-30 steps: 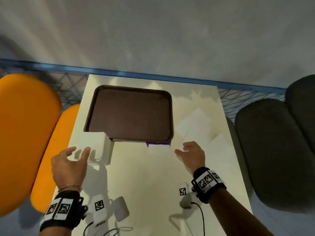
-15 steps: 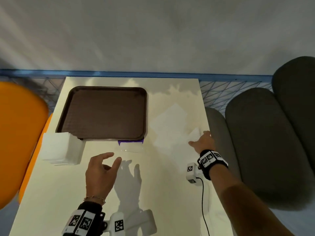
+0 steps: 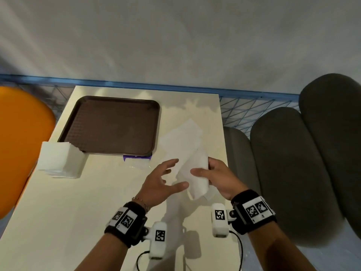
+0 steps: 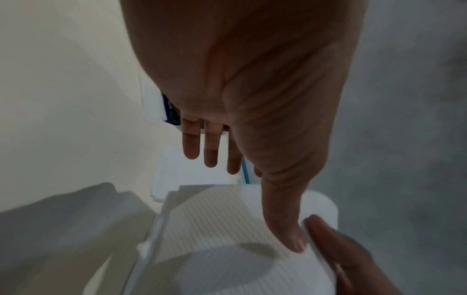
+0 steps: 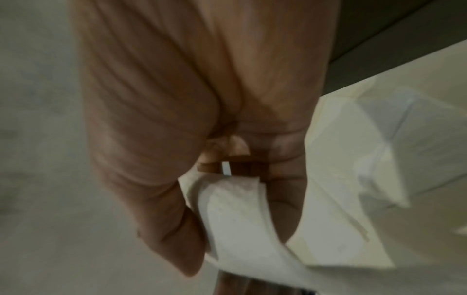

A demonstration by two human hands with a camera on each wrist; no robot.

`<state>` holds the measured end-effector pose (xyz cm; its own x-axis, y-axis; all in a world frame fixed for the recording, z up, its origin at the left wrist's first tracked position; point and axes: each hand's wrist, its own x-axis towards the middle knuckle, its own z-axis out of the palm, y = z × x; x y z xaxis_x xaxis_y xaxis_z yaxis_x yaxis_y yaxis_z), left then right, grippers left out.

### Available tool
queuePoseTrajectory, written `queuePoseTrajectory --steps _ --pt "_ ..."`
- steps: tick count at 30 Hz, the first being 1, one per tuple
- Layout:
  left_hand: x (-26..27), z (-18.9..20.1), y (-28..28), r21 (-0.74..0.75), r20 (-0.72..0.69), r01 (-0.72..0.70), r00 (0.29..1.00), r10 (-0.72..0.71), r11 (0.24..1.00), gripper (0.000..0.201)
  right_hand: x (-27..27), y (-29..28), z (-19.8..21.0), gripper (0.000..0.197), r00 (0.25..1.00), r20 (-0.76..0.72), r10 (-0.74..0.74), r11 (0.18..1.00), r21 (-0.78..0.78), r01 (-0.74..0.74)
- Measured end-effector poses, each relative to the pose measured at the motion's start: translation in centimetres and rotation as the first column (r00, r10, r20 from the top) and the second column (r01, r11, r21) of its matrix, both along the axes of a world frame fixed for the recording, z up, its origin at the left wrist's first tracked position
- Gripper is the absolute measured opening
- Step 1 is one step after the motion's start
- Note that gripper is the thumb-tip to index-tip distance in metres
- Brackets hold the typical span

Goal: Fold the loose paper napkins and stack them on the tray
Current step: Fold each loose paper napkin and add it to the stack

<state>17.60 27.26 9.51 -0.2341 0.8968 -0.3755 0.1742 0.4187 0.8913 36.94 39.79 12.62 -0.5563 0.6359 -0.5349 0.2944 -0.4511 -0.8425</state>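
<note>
Nearest, the right hand (image 3: 218, 178) grips a limp paper napkin (image 3: 195, 174) above the tabletop (image 3: 82, 202), its long axis running away from the person; the left hand (image 3: 162, 184), fingers spread, touches its left edge. Beyond lie loose napkins (image 3: 181, 137); the empty tray (image 3: 113, 124) sits farther left.

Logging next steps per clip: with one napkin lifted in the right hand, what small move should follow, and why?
Probably the left hand should close on the free edge of the napkin. The right hand grips it, bent and off the table, while the left is open beside it, thumb touching. The tray holds nothing, so folding comes first.
</note>
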Motion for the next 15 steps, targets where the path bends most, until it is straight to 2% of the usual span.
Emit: queuePoseTrajectory --steps 1,3,5,6,8,10,13,15 --pt "0.4 0.5 0.4 0.026 -0.024 0.039 0.999 -0.039 0.999 0.077 0.2 -0.3 0.8 0.031 0.999 -0.023 0.040 0.999 -0.011 -0.041" --pt "0.9 1.5 0.6 0.074 -0.056 0.058 0.997 -0.054 0.996 0.054 0.4 -0.6 2.0 0.032 0.992 -0.061 0.112 0.994 -0.015 -0.113" --pt "1.0 2.3 0.2 0.092 0.015 -0.006 1.000 0.005 0.996 0.024 0.4 -0.7 2.5 0.033 0.989 -0.067 0.132 0.991 0.020 -0.131" --pt "1.0 2.4 -0.2 0.089 0.073 -0.042 0.997 0.036 0.995 0.018 0.5 -0.6 2.4 0.036 0.991 -0.057 0.122 0.992 0.044 -0.119" --pt "0.9 2.4 -1.3 0.059 0.147 -0.101 0.985 0.091 0.993 0.017 0.5 -0.4 1.5 0.039 0.997 -0.007 0.080 0.991 0.107 -0.079" --pt "0.5 1.9 -2.7 0.002 0.146 -0.152 0.978 0.150 0.988 0.017 0.2 -0.6 0.2 0.032 0.998 0.060 0.024 0.984 0.172 -0.034" --pt "0.1 0.4 -4.8 -0.054 0.016 -0.233 0.972 0.235 0.971 0.007 -0.7 -1.8 -2.4 0.021 0.991 0.127 -0.039 0.965 0.263 0.004" --pt "0.1 -0.7 -6.0 -0.063 -0.133 -0.311 0.944 0.301 0.948 0.014 -1.6 -2.9 -3.8 0.021 0.988 0.151 -0.042 0.950 0.313 -0.008"
